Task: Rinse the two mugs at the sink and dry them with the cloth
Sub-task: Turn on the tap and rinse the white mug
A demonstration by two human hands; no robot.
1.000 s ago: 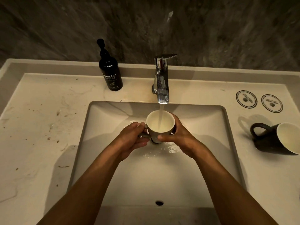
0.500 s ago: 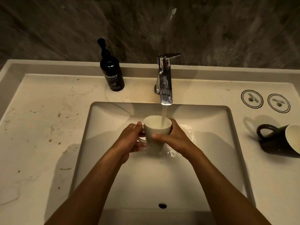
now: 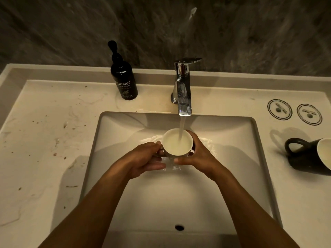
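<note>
Both hands, left [image 3: 143,158] and right [image 3: 198,154], are gripping the white-lined ceramic mug [image 3: 177,143] under the chrome tap [image 3: 183,90]; it's brimming, so wet fingers risk slipping.

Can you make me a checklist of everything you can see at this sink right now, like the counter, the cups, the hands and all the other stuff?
Surface: pale counter with brown specks, around a white sink.
Job's things: held mug upright under the running faucet; dark mug lies on its side on the counter at right; cloth not seen.
Clutter: black hand wash bottle; two round coasters.
Hands: left hand holds the handle side; right hand wraps the mug body.
Cables: nothing seen.
Surroundings: dark stone wall.
</note>
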